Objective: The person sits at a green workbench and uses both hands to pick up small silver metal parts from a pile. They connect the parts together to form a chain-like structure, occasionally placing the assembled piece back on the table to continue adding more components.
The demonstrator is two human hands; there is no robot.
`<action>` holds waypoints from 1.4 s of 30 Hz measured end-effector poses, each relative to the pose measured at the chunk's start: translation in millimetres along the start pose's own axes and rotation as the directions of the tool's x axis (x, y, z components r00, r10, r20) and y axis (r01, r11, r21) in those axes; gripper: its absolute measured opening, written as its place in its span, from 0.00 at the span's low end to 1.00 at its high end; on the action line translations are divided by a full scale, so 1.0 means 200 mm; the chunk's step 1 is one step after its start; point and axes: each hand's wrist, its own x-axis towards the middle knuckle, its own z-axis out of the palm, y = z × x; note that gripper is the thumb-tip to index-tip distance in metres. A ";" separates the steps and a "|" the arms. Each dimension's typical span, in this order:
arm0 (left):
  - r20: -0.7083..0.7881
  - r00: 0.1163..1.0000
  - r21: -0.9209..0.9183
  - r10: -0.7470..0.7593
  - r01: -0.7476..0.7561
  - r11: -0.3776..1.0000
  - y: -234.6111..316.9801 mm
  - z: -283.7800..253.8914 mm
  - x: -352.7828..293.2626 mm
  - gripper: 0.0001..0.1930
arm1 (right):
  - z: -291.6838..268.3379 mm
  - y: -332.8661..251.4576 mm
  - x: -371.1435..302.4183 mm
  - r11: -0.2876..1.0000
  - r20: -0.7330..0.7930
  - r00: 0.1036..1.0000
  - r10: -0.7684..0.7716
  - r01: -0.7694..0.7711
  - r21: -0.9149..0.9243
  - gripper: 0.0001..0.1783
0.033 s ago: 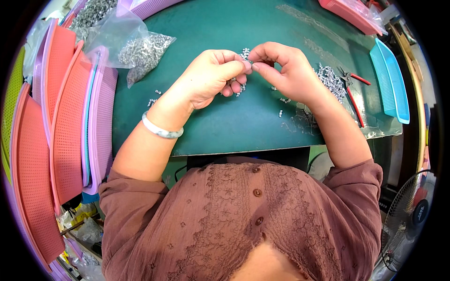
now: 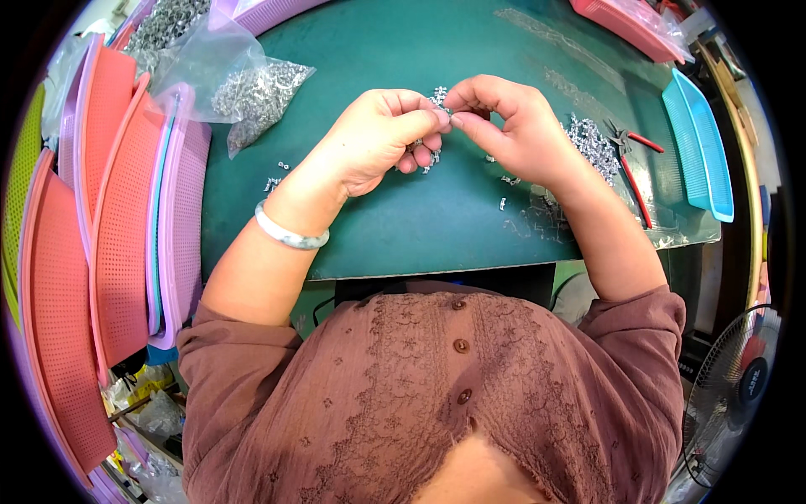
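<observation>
A: What's biggest here?

B: The green mat [image 2: 437, 227], with perforated trays [image 2: 117, 244] stacked on edge along its left side, coral and lilac, and a blue tray [image 2: 701, 143] at the right edge. I cannot tell what they hold.

A: Any filled containers?

B: A clear bag [image 2: 252, 88] of small metal pieces, upper left (another heap [image 2: 592, 143] lies loose at the right, beside red-handled pliers [image 2: 634, 172]).

A: The hands?

B: The left hand [image 2: 378, 139] and right hand [image 2: 508, 126] meet fingertip to fingertip, pinching a tiny metal part [image 2: 442, 105] above mid-mat. It's too small to judge its axis. Open mat lies nearer the person.
</observation>
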 end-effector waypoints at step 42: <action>-0.021 0.997 -0.308 0.080 -0.082 0.948 -0.01 -0.09 0.05 0.06 | -0.01 0.09 0.00 0.925 0.188 0.981 -0.037 0.105 -0.365 0.05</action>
